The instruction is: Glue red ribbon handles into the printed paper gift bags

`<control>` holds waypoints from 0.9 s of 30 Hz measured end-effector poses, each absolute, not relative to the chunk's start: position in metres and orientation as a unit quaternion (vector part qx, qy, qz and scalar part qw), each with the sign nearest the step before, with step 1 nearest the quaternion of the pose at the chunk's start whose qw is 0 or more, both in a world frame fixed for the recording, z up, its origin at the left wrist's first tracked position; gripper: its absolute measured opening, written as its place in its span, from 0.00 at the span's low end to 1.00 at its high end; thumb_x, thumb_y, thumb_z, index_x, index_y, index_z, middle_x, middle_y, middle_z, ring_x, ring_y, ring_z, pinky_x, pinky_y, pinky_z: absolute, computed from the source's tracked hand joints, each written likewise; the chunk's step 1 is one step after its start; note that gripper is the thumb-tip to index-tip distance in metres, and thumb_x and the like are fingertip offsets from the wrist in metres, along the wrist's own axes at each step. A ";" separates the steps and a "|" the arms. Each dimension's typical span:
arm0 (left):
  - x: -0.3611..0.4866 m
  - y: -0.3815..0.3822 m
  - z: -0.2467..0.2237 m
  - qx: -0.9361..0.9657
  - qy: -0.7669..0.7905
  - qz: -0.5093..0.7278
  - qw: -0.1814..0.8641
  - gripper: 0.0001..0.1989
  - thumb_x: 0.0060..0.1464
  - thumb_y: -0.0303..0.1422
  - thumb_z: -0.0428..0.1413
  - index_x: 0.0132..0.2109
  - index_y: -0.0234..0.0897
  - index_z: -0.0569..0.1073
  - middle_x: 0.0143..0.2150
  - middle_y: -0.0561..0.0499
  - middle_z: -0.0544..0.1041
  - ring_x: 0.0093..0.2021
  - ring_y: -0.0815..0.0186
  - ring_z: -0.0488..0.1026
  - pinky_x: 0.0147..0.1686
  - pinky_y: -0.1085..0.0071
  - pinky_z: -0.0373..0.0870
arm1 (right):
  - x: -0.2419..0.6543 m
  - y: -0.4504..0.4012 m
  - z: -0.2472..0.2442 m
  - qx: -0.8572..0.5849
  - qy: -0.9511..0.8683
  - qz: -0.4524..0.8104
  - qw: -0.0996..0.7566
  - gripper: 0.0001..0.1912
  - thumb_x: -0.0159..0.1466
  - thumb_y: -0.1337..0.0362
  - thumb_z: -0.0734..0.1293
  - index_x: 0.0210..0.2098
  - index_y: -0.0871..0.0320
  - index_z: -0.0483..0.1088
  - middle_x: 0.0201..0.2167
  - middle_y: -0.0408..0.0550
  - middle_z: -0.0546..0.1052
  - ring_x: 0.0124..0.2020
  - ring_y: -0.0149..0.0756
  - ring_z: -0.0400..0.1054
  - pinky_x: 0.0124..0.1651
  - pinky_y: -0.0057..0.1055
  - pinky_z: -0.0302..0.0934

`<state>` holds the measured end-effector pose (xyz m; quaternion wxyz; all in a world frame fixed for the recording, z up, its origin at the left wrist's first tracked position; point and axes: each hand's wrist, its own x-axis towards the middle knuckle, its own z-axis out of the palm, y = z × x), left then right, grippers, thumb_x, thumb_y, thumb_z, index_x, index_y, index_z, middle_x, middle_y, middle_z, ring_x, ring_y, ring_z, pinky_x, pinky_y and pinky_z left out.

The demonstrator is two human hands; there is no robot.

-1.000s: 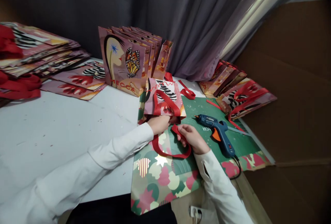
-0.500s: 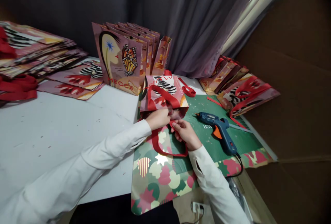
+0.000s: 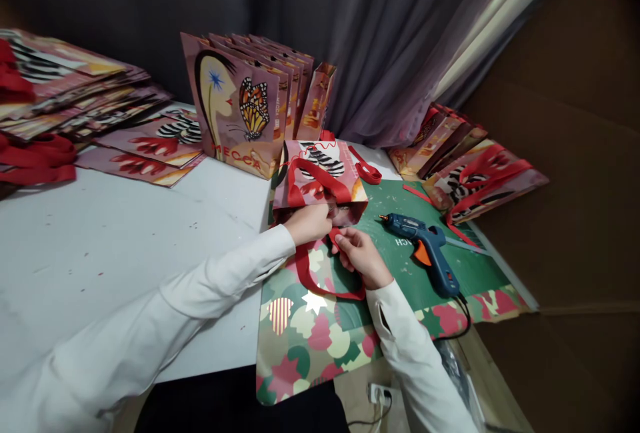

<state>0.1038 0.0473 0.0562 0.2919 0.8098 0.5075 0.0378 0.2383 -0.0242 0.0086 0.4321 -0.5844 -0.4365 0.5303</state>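
Observation:
A pink printed paper bag (image 3: 356,173) lies on its side at the middle, its open end facing me and a red ribbon handle looped over its upper panel. At that opening is my left hand (image 3: 309,223), fingers curled closed; what they grip is hidden. Just to the right, my right hand (image 3: 364,256) pinches a red ribbon (image 3: 306,273) between thumb and fingers. The ribbon hangs in a loop below the bag, over the patterned sheet. A blue glue gun (image 3: 425,246) with an orange trigger lies right of my right hand.
Several printed bags (image 3: 235,113) stand behind, beside the curtain. Flat bags (image 3: 85,96) are stacked at the left with red ribbon (image 3: 40,158). More bags (image 3: 480,183) lean at the right against a cardboard wall (image 3: 580,153). A green board (image 3: 390,203) lies on the white table (image 3: 150,246).
The view has shifted slightly, so everything sits a little higher and further right. Both hands keep nearly the same place at the bag's opening, with the ribbon still in my right fingers.

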 end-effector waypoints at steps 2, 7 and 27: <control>0.103 0.047 0.056 0.811 0.505 0.039 0.293 0.16 0.59 0.31 0.47 0.52 0.40 0.71 0.49 0.44 0.78 0.50 0.56 0.75 0.46 0.68 0.69 | 0.238 -0.024 0.010 -0.582 -0.441 0.530 0.430 0.18 0.50 0.51 0.70 0.29 0.58 0.65 0.17 0.36 0.72 0.09 0.21 0.54 0.09 0.19 0.43; 0.104 0.048 0.055 0.810 0.504 0.045 0.295 0.15 0.58 0.31 0.48 0.50 0.39 0.71 0.49 0.44 0.79 0.49 0.56 0.75 0.46 0.68 0.69 | 0.237 -0.024 0.009 -0.587 -0.439 0.527 0.430 0.18 0.50 0.51 0.69 0.29 0.58 0.65 0.17 0.37 0.72 0.09 0.21 0.54 0.09 0.19 0.44; 0.105 0.047 0.056 0.808 0.507 0.070 0.292 0.13 0.57 0.30 0.49 0.49 0.39 0.72 0.44 0.46 0.80 0.46 0.58 0.76 0.43 0.71 0.69 | 0.231 -0.021 0.009 -0.608 -0.420 0.506 0.444 0.17 0.52 0.50 0.68 0.25 0.57 0.65 0.14 0.36 0.69 0.08 0.20 0.50 0.07 0.19 0.40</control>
